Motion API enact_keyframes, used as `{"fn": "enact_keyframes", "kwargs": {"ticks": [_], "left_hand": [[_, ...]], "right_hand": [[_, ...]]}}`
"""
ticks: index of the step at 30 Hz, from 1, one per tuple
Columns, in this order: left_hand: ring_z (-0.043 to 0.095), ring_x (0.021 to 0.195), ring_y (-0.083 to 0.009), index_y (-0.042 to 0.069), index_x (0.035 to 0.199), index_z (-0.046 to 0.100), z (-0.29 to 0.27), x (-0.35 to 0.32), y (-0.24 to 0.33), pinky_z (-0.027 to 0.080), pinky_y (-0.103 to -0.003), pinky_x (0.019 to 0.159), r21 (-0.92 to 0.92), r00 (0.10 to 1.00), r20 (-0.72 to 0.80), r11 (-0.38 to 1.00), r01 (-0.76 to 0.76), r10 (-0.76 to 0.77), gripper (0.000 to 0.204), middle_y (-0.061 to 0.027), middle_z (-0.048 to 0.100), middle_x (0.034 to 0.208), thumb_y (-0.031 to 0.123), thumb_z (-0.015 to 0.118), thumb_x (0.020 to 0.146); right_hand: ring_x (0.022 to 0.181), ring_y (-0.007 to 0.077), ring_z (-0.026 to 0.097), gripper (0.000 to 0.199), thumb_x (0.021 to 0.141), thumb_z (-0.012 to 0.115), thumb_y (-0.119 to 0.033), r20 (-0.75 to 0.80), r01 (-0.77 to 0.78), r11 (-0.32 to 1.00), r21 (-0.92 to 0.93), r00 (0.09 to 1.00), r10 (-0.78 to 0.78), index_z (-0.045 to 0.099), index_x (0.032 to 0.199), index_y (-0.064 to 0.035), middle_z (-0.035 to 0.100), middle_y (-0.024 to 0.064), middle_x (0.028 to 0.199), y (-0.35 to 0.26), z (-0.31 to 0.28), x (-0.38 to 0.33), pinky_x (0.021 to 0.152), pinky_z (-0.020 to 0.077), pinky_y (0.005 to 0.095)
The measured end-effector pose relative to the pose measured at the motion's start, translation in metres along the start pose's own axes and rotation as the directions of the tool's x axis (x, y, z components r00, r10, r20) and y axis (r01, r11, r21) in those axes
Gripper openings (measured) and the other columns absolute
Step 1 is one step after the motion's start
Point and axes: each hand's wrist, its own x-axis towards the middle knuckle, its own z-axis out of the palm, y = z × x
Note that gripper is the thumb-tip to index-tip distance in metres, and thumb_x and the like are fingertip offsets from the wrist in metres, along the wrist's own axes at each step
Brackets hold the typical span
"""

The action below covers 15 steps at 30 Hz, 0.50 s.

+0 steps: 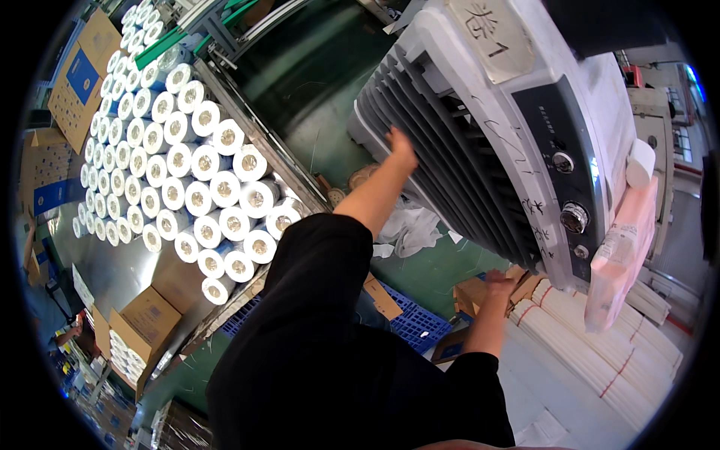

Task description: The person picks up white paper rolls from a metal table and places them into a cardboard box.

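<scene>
A large white air cooler (517,150) with dark grey louvers (439,161) stands tilted in my view, filling the upper right. My left hand (403,150) is at the louvers' left side, its fingers apart, with nothing seen in it. Whether it touches the slats I cannot tell. Close to the cooler's lower corner is my right hand (499,283), small and partly curled; its fingers do not show clearly. On the cooler's front are a dark control panel (562,169) with round knobs and a paper label (491,34) with handwriting.
Many white wrapped rolls (180,161) stand on a metal table (180,270) at left. Open cardboard boxes (142,319) sit by its edge. A blue plastic crate (412,319) lies on the floor below me. Bundled white tubes (600,345) and a pink package (622,255) are at right.
</scene>
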Motion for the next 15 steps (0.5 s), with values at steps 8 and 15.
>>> {"fn": "enact_keyframes", "kwargs": {"ticks": [8, 15], "left_hand": [[0.035, 0.127, -0.0300, 0.011, 0.140, 0.023, 0.091, -0.117, -0.009, 0.029, -0.046, 0.105, -0.062, 0.994, 0.075, 0.995, 0.079, -0.075, 0.074, -0.0101, 0.031, 0.143, 0.063, 0.023, 0.088], [0.007, 0.138, -0.0244, 0.012, 0.143, -0.004, 0.131, -0.149, -0.037, 0.014, -0.042, 0.110, 0.182, 0.998, -0.068, 0.983, 0.016, -0.004, 0.083, -0.0054, -0.002, 0.151, 0.067, 0.018, 0.085]], "right_hand": [[0.072, 0.0289, 0.058, 0.065, 0.092, 0.023, -0.055, -0.637, -0.300, 0.951, 0.079, 0.719, 0.279, 0.050, 0.088, 0.0033, 0.057, 0.0159, 0.077, 0.130, 0.066, 0.020, 0.076, 0.0488, 0.0447], [0.102, 0.0362, 0.057, 0.055, 0.095, 0.027, -0.043, -0.525, -0.215, 0.957, 0.196, 0.801, 0.287, 0.041, 0.117, 0.0061, 0.056, 0.0260, 0.110, 0.107, 0.177, 0.030, 0.087, 0.0462, 0.0506]]}}
